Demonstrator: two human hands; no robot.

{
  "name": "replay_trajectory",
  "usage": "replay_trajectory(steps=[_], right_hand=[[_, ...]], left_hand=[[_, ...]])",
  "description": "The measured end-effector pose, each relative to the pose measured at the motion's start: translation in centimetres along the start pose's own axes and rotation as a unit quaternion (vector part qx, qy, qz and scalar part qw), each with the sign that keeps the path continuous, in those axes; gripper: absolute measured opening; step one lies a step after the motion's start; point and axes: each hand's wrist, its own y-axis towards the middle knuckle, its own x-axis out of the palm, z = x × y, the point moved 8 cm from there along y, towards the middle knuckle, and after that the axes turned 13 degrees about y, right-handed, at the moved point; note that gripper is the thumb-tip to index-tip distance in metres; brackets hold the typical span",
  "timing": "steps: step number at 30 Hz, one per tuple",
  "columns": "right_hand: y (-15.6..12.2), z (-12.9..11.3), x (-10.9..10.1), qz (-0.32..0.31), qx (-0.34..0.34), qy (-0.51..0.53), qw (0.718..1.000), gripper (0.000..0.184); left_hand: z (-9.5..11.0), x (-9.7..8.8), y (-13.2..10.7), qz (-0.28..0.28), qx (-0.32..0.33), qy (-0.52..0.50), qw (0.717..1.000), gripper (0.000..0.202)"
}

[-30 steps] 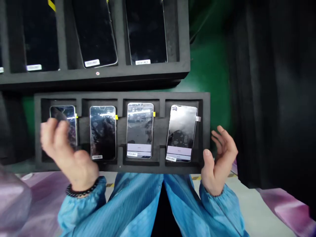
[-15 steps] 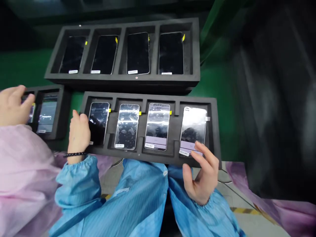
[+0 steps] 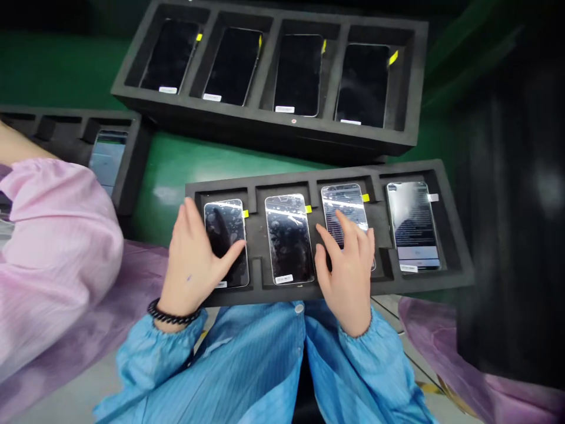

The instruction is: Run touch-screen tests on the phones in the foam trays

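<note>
Since half a second ago, the bare right hand (image 3: 348, 262) has been shifted from the lit, glass-faced phone with a pale side tab (image 3: 415, 221) to the lit, yellow-tabbed phone (image 3: 342, 197) third from the left, and the bare left hand (image 3: 189, 262), a black beaded bracelet (image 3: 172, 315) at its wrist, has been brought over the dark, yellow-tabbed phone (image 3: 225, 227) at the left end. The hands are held apart and nothing is grasped; the right fingers are spread above the third screen, the left thumb is stretched out across the leftmost one, and whether glass is touched cannot be told. All these phones are laid in the pockets of a long black foam tray (image 3: 282, 179). A screen touch is judged to be the step in hand; a light, exact fingertip is called for, with the phone left unshifted. To the left, a co-worker's pink sleeve (image 3: 57, 235) is reached across another black tray (image 3: 132, 159). Farther off, four dark phones are held by a deep black foam tray (image 3: 247, 121).
</note>
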Motion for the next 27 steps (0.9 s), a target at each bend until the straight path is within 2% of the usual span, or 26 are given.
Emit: replay_trajectory(steps=[3,7,10,16,22,25,27], right_hand=[[0.7,-0.3,0.8,-0.028,-0.018,-0.003,0.999,0.036],[0.7,-0.6,0.7,-0.021,-0.036,0.013,0.999,0.04],[0.5,-0.6,0.7,-0.025,-0.037,0.027,0.999,0.043],[0.8,-0.7,1.8,-0.11,-0.026,0.039,0.993,0.057],[0.6,-0.8,2.2,-0.145,-0.049,0.067,0.986,0.059],[0.4,-0.8,2.1,-0.138,-0.042,0.071,0.987,0.057],[0.5,-0.8,1.4,-0.106,-0.038,0.083,0.99,0.07]], left_hand=[[1.4,0.6,1.6,-0.003,0.001,0.044,0.999,0.117],[2.2,0.7,2.2,-0.025,-0.02,0.07,0.997,0.106],[2.2,0.3,2.0,-0.025,-0.026,0.076,0.996,0.101],[2.3,0.2,1.9,-0.024,-0.016,0.089,0.996,0.096],[2.0,0.4,2.0,-0.03,-0.017,0.054,0.998,0.094],[0.9,-0.3,1.7,0.017,0.016,-0.01,1.0,0.099],[0.1,-0.8,1.0,0.038,0.077,-0.047,0.995,0.09]])
